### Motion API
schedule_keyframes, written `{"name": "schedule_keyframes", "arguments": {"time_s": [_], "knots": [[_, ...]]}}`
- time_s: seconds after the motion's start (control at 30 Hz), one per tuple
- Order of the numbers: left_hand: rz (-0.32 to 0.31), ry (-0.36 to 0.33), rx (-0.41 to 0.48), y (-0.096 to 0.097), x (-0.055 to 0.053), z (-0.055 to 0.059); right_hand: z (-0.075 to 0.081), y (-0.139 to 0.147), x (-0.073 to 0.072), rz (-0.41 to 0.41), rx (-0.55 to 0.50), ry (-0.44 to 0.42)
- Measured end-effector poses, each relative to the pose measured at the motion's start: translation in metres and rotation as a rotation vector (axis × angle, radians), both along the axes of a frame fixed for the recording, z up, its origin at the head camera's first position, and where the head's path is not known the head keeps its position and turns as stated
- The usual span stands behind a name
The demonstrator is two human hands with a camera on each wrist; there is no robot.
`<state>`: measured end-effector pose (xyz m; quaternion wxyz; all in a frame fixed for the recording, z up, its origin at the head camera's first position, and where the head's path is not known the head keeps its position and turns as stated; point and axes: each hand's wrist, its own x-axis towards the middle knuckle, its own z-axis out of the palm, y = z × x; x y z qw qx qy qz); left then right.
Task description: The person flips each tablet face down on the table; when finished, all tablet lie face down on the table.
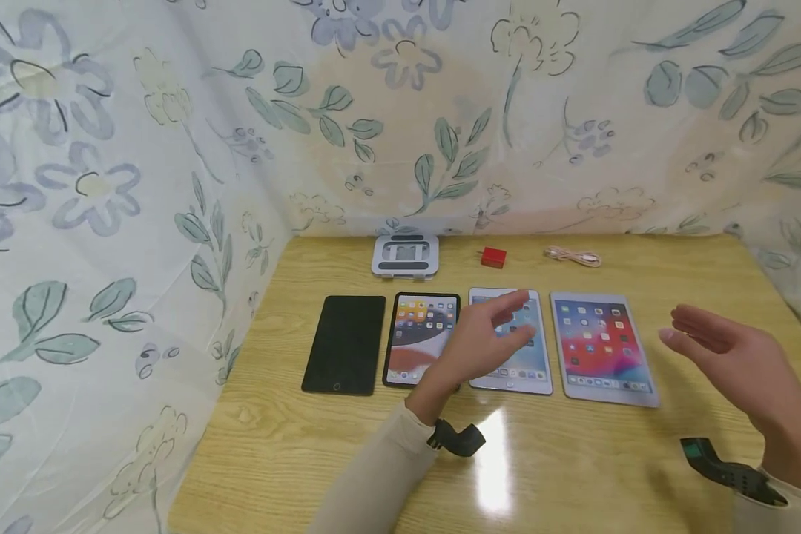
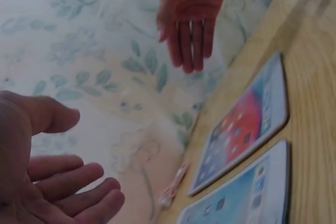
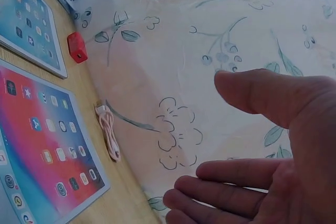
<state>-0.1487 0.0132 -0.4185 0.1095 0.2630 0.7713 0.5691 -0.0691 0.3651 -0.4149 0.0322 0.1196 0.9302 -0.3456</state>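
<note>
In the head view my left hand (image 1: 483, 337) hovers over the white tablet with a blue screen (image 1: 537, 348), hiding part of it and the edge of the black-framed tablet (image 1: 414, 334). Its fingers are straight and hold nothing. My right hand (image 1: 741, 360) is raised at the right, beside the white tablet with a red and blue screen (image 1: 601, 341), fingers extended and nothing in them. Both palms face inward. A dark-screened black tablet (image 1: 345, 345) lies at the row's left end. The left wrist view shows the right hand (image 2: 191, 19) across from the left hand (image 2: 63, 171).
Behind the tablets stand a folded silver stand (image 1: 405, 265), a red charger plug (image 1: 493, 257) and a coiled pink-white cable (image 1: 572, 256). The wooden table (image 1: 260, 445) meets a floral cloth wall (image 1: 374, 163) at the back and left.
</note>
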Motion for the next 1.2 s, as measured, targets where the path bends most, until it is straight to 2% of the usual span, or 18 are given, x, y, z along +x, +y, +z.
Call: {"name": "schedule_keyframes", "arguments": {"time_s": [0.07,0.13,0.27,0.4,0.53,0.7,0.8,0.97,1.07,1.2], "knots": [[-0.014,-0.084,0.035,0.011,-0.002,-0.004,-0.001,0.002,-0.005,0.014,-0.023,-0.030],[-0.003,-0.169,0.049,0.021,-0.003,-0.008,-0.002,0.004,-0.009,0.031,-0.051,-0.058],[0.092,-0.325,-0.007,0.043,-0.002,-0.016,-0.009,0.007,-0.018,0.071,-0.106,-0.109],[0.184,-0.432,-0.098,0.061,0.002,-0.022,-0.018,0.008,-0.025,0.107,-0.134,-0.164],[0.207,-0.494,-0.120,0.070,0.003,-0.026,-0.026,0.007,-0.028,0.117,-0.166,-0.219],[0.190,-0.528,-0.171,0.075,0.005,-0.026,-0.033,0.008,-0.026,0.120,-0.180,-0.272],[0.176,-0.529,-0.182,0.081,0.007,-0.026,-0.036,0.008,-0.024,0.103,-0.194,-0.273],[0.170,-0.502,-0.193,0.094,0.008,-0.028,-0.037,0.010,-0.025,-0.004,-0.240,-0.260],[0.185,-0.522,-0.179,0.102,0.009,-0.032,-0.036,0.015,-0.027,-0.059,-0.272,-0.276],[0.186,-0.562,-0.156,0.113,0.012,-0.038,-0.038,0.027,-0.030,-0.033,-0.291,-0.313]]}}
